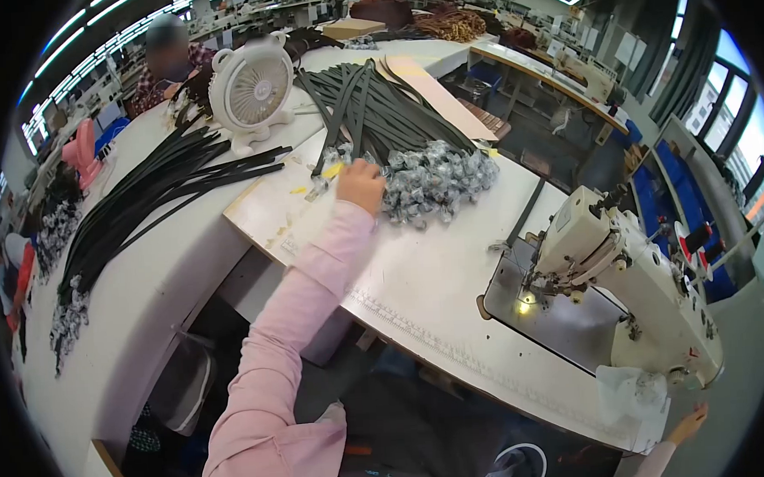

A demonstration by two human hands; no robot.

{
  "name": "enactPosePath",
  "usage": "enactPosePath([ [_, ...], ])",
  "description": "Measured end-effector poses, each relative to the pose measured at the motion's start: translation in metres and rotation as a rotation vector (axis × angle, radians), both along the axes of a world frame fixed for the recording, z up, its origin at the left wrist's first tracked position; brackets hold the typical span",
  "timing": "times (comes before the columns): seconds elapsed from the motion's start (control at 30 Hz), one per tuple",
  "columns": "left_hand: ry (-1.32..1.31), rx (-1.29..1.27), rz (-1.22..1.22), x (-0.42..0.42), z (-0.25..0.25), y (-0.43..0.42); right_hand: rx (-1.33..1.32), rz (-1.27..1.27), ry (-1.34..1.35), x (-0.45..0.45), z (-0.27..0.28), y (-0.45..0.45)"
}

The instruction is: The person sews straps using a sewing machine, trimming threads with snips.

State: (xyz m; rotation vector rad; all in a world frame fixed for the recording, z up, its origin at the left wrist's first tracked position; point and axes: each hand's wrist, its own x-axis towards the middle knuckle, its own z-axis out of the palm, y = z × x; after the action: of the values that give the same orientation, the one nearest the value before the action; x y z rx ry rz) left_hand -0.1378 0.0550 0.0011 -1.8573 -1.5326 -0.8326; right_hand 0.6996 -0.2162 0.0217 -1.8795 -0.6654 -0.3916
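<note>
My left hand (361, 186), in a pink sleeve, is at the left end of a heap of plastic-wrapped ends (439, 180) of dark straps (367, 103) on the white sewing table (418, 275). Its fingers are curled down, and what they hold, if anything, is hidden. Small yellow pieces (332, 170) lie beside it. Near the lower right edge is my right hand (688, 424), past the table corner, its fingers small and unclear. A single dark strap (527, 211) lies by the sewing machine (631, 270), whose lamp is lit.
A white fan (252, 86) stands at the upper left, behind another bundle of dark straps (133, 190). A person (170, 64) sits beyond it. A clear plastic bag (632, 394) lies at the table's right corner. Thread spools (697, 237) stand behind the machine.
</note>
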Motion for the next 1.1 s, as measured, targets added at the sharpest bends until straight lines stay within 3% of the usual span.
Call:
enactPosePath([
  [0.03,0.181,-0.205,0.163,-0.028,-0.004,0.0,0.006,-0.008,-0.033,-0.028,0.001,0.0],
  [0.1,0.161,-0.474,0.091,-0.068,-0.026,0.014,0.06,0.091,-0.067,-0.088,0.002,0.002],
  [0.2,0.266,-0.52,0.024,-0.069,-0.002,-0.018,0.193,0.422,-0.038,-0.206,0.002,0.019],
  [0.27,0.382,-0.427,-0.249,-0.074,-0.018,-0.027,0.195,0.632,-0.027,-0.277,-0.007,0.016],
  [0.33,0.332,-0.465,-0.369,-0.055,-0.001,-0.054,0.18,0.854,-0.046,-0.329,-0.021,0.019],
  [0.4,0.257,-0.482,-0.316,-0.04,0.003,-0.072,0.127,0.992,-0.022,-0.376,-0.036,0.02],
  [0.47,0.353,-0.515,-0.291,-0.03,0.011,-0.085,0.156,1.199,0.043,-0.406,-0.055,0.022],
  [0.53,0.483,-0.501,-0.26,-0.024,-0.003,-0.091,0.193,1.292,0.235,-0.455,-0.04,0.01],
  [0.7,0.21,-0.498,-0.739,0.063,0.02,-0.163,0.157,1.497,0.156,-0.505,-0.031,0.013],
  [0.8,-0.065,-0.726,-1.215,0.114,0.031,-0.193,-0.138,1.656,0.661,-0.516,-0.052,0.016],
  [0.83,-0.273,-0.742,-1.419,0.128,0.041,-0.199,-0.216,1.674,0.809,-0.521,-0.061,0.017],
  [0.93,-0.552,-1.348,-1.65,0.157,0.059,-0.18,-0.407,1.737,1.076,-0.539,-0.06,0.01],
  [0.97,-0.613,-1.387,-1.736,0.163,0.059,-0.163,-0.33,1.966,1.206,-0.533,-0.069,0.009],
  [1.0,-0.587,-1.542,-1.79,0.164,0.054,-0.144,-0.23,2.196,1.325,-0.525,-0.079,0.006],
  [1.07,-0.453,-1.547,-1.697,0.157,0.048,-0.1,-0.311,2.055,1.192,-0.514,-0.084,-0.009],
  [1.1,-0.365,-1.455,-1.695,0.151,0.044,-0.079,-0.349,2.024,1.279,-0.505,-0.094,-0.015],
])
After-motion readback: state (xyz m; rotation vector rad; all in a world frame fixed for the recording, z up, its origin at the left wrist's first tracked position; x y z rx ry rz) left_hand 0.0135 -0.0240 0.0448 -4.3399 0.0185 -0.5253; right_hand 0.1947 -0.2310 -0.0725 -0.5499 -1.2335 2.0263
